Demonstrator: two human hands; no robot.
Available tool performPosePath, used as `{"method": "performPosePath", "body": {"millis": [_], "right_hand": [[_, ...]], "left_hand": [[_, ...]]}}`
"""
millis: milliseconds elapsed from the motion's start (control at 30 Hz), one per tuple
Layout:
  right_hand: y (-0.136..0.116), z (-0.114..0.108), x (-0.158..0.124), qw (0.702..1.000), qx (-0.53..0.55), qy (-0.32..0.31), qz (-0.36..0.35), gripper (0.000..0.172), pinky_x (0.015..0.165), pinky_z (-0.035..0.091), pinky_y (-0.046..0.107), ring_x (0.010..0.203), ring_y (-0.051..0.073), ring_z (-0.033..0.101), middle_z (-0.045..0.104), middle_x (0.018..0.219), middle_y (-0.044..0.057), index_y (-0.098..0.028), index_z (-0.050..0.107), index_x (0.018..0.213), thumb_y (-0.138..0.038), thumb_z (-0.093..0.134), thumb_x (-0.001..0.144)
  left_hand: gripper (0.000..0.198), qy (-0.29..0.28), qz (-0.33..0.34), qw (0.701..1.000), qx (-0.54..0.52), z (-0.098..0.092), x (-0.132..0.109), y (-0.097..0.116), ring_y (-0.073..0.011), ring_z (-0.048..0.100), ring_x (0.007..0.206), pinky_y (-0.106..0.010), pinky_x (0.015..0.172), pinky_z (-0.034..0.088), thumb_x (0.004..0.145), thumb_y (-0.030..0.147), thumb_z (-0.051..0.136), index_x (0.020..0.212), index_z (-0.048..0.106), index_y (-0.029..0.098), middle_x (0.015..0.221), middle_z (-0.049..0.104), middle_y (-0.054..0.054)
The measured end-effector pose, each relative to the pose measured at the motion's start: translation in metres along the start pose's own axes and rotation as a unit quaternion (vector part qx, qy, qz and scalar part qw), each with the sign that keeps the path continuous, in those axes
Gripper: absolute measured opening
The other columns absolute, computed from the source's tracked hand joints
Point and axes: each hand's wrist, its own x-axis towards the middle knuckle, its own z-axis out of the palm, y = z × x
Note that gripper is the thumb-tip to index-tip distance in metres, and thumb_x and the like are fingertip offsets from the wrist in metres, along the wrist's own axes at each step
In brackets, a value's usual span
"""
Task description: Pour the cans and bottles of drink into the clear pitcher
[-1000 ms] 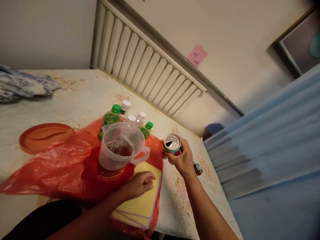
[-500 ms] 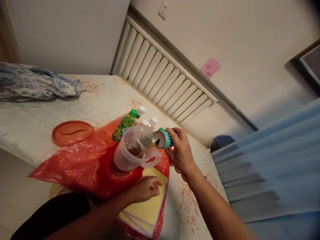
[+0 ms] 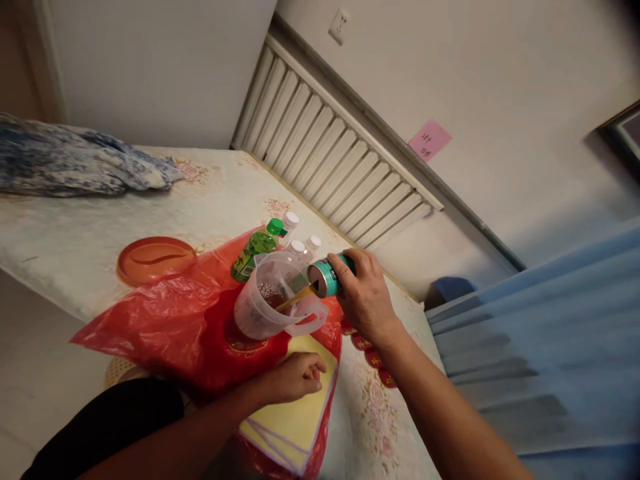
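Note:
My right hand (image 3: pixel 367 293) is wrapped round a teal drink can (image 3: pixel 327 276), tipped over so that a brown stream runs from its mouth. The stream falls into a translucent plastic measuring jug (image 3: pixel 250 312), which holds dark, bubbly liquid and has its handle toward the right. Over a stack of yellow cloths (image 3: pixel 300 427) with purple edging rests my left hand (image 3: pixel 299 377), its fingers loosely curled and nothing visible in them. Under the jug and cloths lies a red plastic bag (image 3: pixel 165 320).
Behind the jug stand a green-capped drink bottle (image 3: pixel 255 250) and several white-capped bottles (image 3: pixel 314 244). An orange lid (image 3: pixel 155 260) lies to the left, a patterned cloth (image 3: pixel 80 163) beyond it. Several red packets (image 3: pixel 373 358) sit by my right forearm. A radiator (image 3: pixel 330 143) lines the wall.
The can is tipped further, and the stream into the jug looks thicker. The view has shifted slightly, showing more of the red packets. My left hand stays over the cloths.

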Motion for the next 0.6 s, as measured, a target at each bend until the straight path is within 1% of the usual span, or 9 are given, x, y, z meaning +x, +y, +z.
{"method": "performPosePath", "body": {"millis": [233, 433, 600], "right_hand": [[-0.0002, -0.0008, 0.0048, 0.999, -0.016, 0.002, -0.034, 0.049, 0.1, 0.046, 0.054, 0.12, 0.03, 0.044, 0.05, 0.124, 0.014, -0.027, 0.051, 0.138, -0.009, 0.048, 0.092], [-0.002, -0.0044, 0.0075, 0.998, -0.016, 0.007, -0.065, 0.044, 0.102, 0.044, 0.052, 0.122, 0.029, 0.043, 0.05, 0.124, 0.014, -0.026, 0.051, 0.136, -0.012, 0.049, 0.095], [-0.0036, -0.0069, 0.0104, 0.998, -0.016, -0.002, -0.068, 0.042, 0.103, 0.043, 0.054, 0.125, 0.03, 0.043, 0.05, 0.124, 0.013, -0.029, 0.051, 0.135, -0.013, 0.047, 0.097]], "left_hand": [[0.024, 0.009, 0.0, 1.0, -0.006, -0.0003, -0.0006, -0.0017, -0.0191, 0.058, 0.072, -0.029, 0.063, 0.043, 0.069, 0.027, 0.064, 0.092, 0.068, 0.022, 0.076, 0.065, 0.0], [0.032, -0.017, -0.011, 0.999, 0.038, -0.0014, 0.0023, -0.0033, -0.0196, 0.059, 0.077, -0.03, 0.066, 0.045, 0.069, 0.026, 0.061, 0.099, 0.064, 0.017, 0.081, 0.063, -0.002], [0.034, -0.019, -0.009, 0.998, 0.053, -0.0017, 0.0021, -0.0019, -0.0212, 0.06, 0.082, -0.032, 0.071, 0.047, 0.069, 0.027, 0.06, 0.101, 0.063, 0.016, 0.085, 0.063, -0.004]]}}
